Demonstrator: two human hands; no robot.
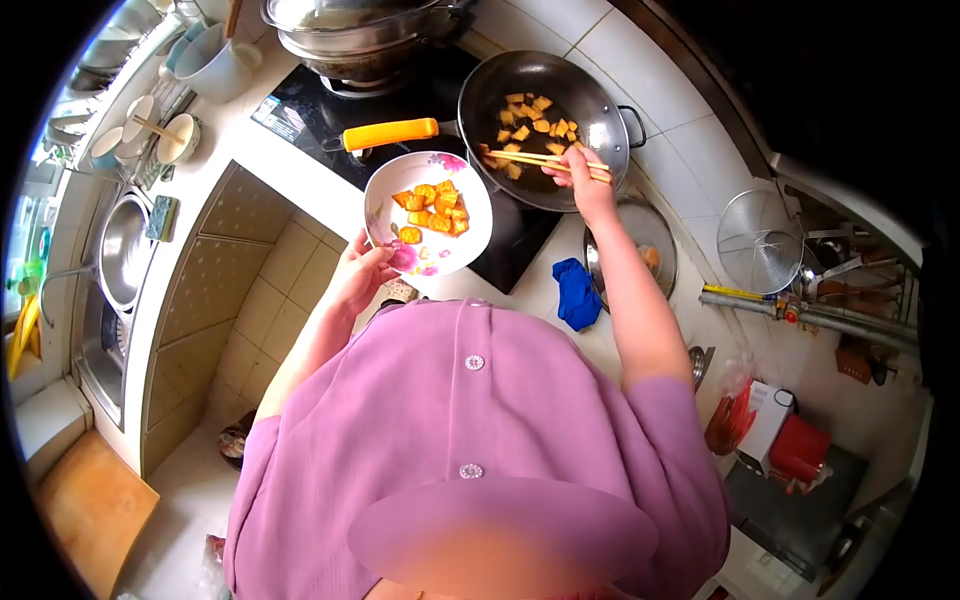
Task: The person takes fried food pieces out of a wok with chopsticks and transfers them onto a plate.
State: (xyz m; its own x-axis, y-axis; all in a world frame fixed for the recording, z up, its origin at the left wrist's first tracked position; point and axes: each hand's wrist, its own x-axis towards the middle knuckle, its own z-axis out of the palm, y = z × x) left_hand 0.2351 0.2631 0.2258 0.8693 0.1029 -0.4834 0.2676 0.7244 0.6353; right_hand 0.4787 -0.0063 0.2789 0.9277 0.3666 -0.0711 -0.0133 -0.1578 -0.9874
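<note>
Head view: a pale printed label (281,117) sits at the left corner of the black cooktop (515,248); rows of print and blue patches visible, characters too small to read. Sample in two lots. Lot one, on the plate (480,207): cut pieces (447,200), deep golden-orange, glossy, blocky with browned edges, clustered right of the plate's middle, one lying nearer the lower rim. Plate is white with pink flowers and is held beside the wok (597,97), to its left (its edge overlaps the wok's outline in this view; contact cannot be told). Lot two, inside the wok: more chunks (542,126), paler yellow-gold, flat-sided, scattered over the dark base, which has a wet shine. Left hand (362,275): thumb over the plate's lower-left rim, fingers mostly hidden beneath, closed narrowly on the edge. Right hand (583,182): fingers bunched around a pair of wooden chopsticks (528,157), tips at the left part of the wok's interior; whether they pinch a piece cannot be told. Wok's orange handle (390,134) points left, above the plate. Blue cloth (577,295) lies on the counter near a glass lid (663,240), which the right forearm partly covers. Lidded metal pot (350,50) stands at the rear left of the cooktop.
</note>
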